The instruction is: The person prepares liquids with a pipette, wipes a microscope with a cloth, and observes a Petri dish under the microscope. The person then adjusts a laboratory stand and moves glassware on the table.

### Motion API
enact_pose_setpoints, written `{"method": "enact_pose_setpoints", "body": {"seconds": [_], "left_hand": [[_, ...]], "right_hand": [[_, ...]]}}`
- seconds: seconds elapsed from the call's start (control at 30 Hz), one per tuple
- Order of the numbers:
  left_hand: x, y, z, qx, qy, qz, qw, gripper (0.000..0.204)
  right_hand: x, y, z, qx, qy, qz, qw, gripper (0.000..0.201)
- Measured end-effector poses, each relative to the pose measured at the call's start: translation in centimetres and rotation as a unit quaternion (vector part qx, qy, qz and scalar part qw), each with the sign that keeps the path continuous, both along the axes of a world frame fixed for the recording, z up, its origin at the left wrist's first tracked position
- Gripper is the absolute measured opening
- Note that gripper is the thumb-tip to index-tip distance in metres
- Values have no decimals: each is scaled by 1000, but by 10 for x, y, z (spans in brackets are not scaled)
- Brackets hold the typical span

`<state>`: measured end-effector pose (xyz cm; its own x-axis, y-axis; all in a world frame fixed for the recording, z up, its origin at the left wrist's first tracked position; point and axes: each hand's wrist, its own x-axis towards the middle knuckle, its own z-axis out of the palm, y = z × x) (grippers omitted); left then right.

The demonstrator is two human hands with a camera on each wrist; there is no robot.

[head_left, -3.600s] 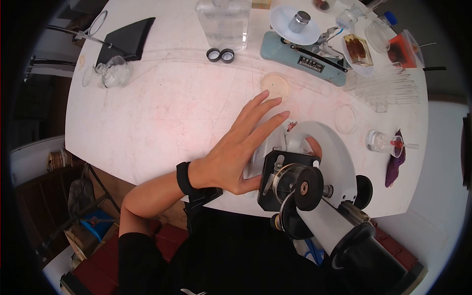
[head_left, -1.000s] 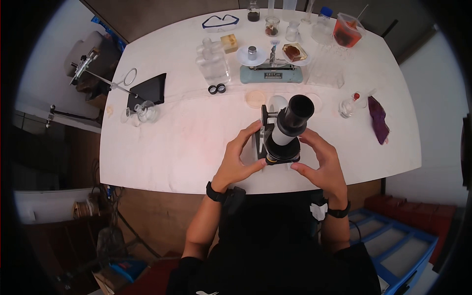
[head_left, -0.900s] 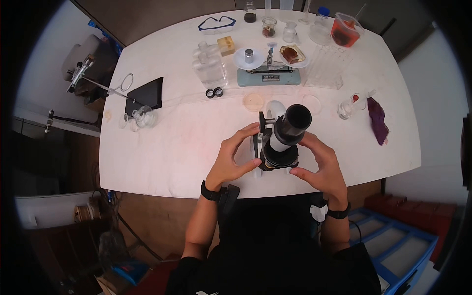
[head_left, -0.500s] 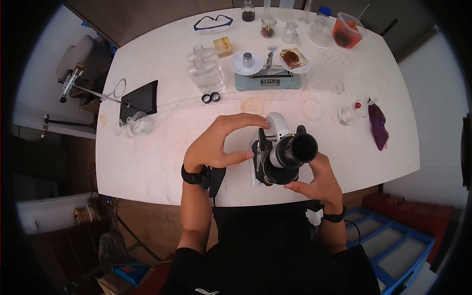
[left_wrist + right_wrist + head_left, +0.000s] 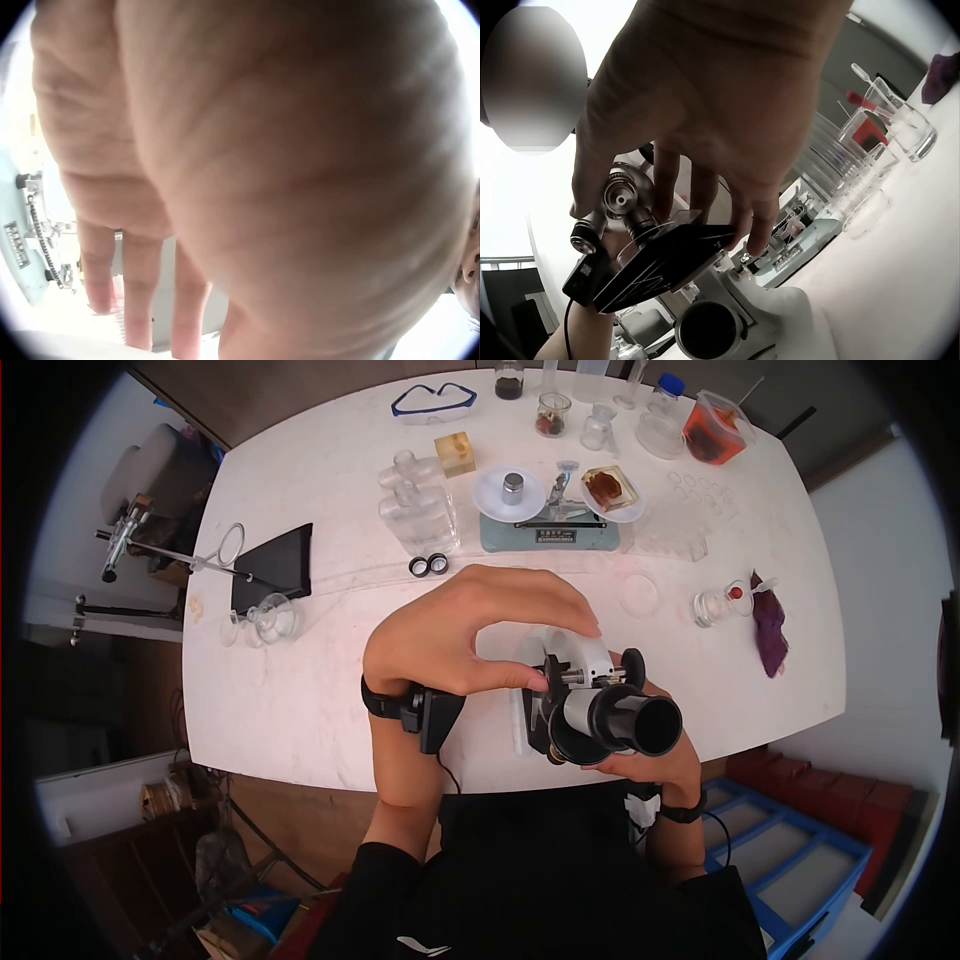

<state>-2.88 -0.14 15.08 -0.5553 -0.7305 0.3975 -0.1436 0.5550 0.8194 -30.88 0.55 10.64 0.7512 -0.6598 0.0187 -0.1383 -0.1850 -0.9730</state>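
Looks like tilting and settling the microscope [image 5: 590, 705] at the near edge of the tabletop [image 5: 300, 670], eyepiece tube leaning back toward the body, base on the surface close to the front rim.

Right hand [image 5: 665, 765] tucked under and behind the tube; from the right wrist view, fingers [image 5: 754, 225] curved down onto the black stage [image 5: 667, 262], thumb beside the objectives [image 5: 622, 202]: a grip clamped on the instrument. Left hand [image 5: 470, 635] arched over the white arm, thumb tip at the black side by the knob; cannot tell whether that grip closes on anything or merely hovers.

To do this well, probably:
1. Bear the weight with the right hand and steer with the left, not the reverse.
2. Hold the white arm or the base rather than the stage, and stay off the objectives' glass.
3. Tilt slowly at the hinge, with the base flat and pressed down so nothing slides toward the edge.
4. Shift the base a little further in from the rim before letting go.
5. Mind the petri dish [image 5: 638, 595] and the balance scale [image 5: 545, 525] behind; both sit near enough to be knocked by a wide sweep.
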Motion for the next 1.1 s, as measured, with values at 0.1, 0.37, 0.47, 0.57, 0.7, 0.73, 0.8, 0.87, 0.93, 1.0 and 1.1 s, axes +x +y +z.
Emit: {"method": "enact_pose_setpoints", "body": {"seconds": [0.1,0.37,0.47,0.57,0.7,0.73,0.8,0.87,0.93,1.0,1.1], "left_hand": [[0,-3,-3,4,15,-8,1000,52],[6,-1,-7,4,-1,7,1000,55],[7,0,-10,3,0,8,1000,56],[7,0,-12,2,7,6,1000,57],[8,0,-13,10,8,0,1000,58],[8,0,-13,10,9,0,1000,58],[8,1,-12,18,1,-1,1000,58],[8,2,-12,13,1,1,1000,59],[8,2,-11,8,-1,2,1000,59],[8,2,-10,10,-9,2,1000,59],[9,2,-11,15,-3,-1,1000,60]], "right_hand": [[14,-3,14,-93,5,9,996,58],[24,-7,4,-155,49,58,985,67],[25,-1,12,10,-12,26,1000,81],[-3,5,-38,88,35,48,994,91],[-15,11,-57,206,48,33,977,92],[-15,12,-56,271,28,3,962,85],[-13,15,-52,395,-14,-58,917,73],[-5,14,-46,452,-35,-88,887,66],[9,11,-36,175,-51,15,983,73],[15,17,-29,230,-82,-17,969,78],[23,17,-26,266,-134,-47,954,103]]}}
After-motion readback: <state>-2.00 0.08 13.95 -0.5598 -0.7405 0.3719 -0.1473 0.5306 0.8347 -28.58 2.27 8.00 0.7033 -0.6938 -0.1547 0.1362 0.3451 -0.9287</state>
